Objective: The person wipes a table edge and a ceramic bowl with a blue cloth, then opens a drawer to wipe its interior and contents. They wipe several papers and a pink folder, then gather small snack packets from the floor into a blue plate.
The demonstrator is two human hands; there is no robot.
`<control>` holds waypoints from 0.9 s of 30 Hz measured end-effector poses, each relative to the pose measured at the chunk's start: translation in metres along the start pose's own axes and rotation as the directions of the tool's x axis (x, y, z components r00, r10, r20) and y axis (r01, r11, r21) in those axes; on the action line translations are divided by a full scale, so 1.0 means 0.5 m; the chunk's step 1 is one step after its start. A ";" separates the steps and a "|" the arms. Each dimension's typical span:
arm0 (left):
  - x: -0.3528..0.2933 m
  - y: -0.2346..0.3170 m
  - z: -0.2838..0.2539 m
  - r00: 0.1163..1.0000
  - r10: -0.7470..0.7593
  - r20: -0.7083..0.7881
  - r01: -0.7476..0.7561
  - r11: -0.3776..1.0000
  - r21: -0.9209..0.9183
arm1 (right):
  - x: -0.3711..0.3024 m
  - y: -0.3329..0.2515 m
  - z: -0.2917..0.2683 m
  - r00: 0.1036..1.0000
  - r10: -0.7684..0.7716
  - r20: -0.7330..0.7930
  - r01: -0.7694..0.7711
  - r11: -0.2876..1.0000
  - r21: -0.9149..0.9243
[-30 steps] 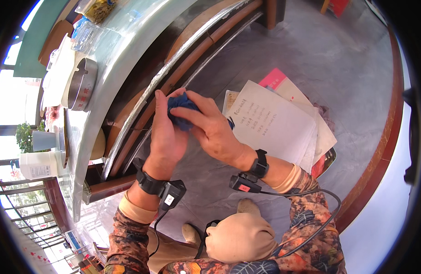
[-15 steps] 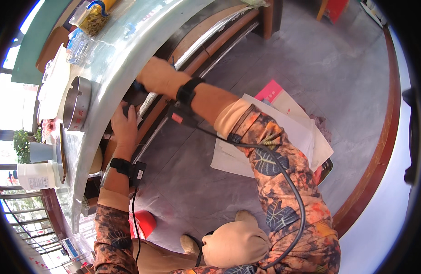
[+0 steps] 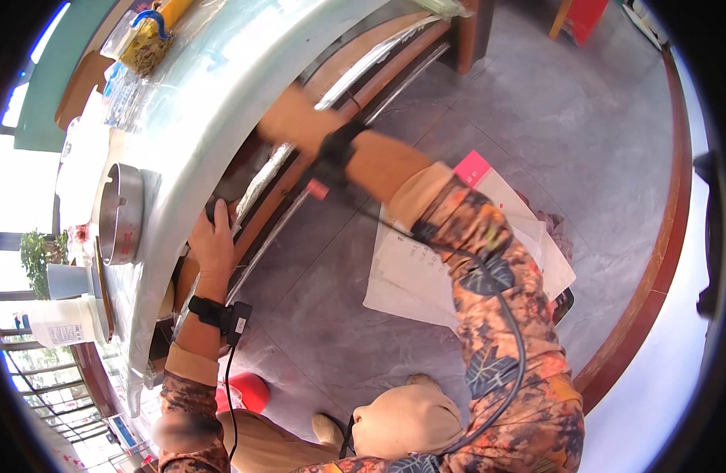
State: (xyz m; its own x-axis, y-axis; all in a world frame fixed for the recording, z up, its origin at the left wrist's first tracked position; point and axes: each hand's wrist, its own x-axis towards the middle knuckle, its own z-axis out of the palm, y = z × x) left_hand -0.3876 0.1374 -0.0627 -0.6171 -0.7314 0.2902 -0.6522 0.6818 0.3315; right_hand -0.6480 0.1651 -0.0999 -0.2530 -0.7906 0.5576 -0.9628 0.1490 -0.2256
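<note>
Reaching under the edge of the table [image 3: 221, 110] with the left hand [image 3: 212, 243] and the blurred right hand [image 3: 296, 120], instead of cupping the blue bundle as a second ago, so shifting the work to the shelf [image 3: 367, 52]. Curling the left fingers loosely at a small dark object [image 3: 211, 210] (cannot tell whether gripping it, nor the right hand's opening or hold; bundle out of sight, perhaps underneath). Counting containers above: a clear tub [image 3: 145, 55] of brownish dried stuff, a grey pot [image 3: 68, 280] with a plant.

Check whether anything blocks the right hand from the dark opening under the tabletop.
Nothing visible does: the right hand, blurred, is over the silvery strip at the opening, close to the tabletop edge. What lies deeper underneath is hidden.
</note>
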 end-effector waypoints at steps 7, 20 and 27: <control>0.007 -0.035 0.009 0.989 0.136 -0.065 -0.141 0.988 -0.067 | 0.020 0.062 -0.033 0.999 0.034 0.024 -0.040 0.953 0.299; 0.008 -0.022 0.014 0.992 0.115 -0.051 -0.118 0.992 -0.042 | 0.006 0.068 -0.097 0.967 -0.012 0.255 -0.016 0.994 0.109; -0.001 -0.009 0.005 0.996 0.085 -0.013 -0.086 0.992 -0.088 | 0.029 0.100 -0.094 0.937 0.108 0.331 -0.242 0.886 0.396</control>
State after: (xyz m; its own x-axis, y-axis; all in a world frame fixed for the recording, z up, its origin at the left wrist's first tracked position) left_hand -0.3854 0.1348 -0.0665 -0.6644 -0.6709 0.3294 -0.5555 0.7381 0.3829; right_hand -0.7042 0.1888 -0.0655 -0.3097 -0.9217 0.2335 -0.7536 0.0881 -0.6514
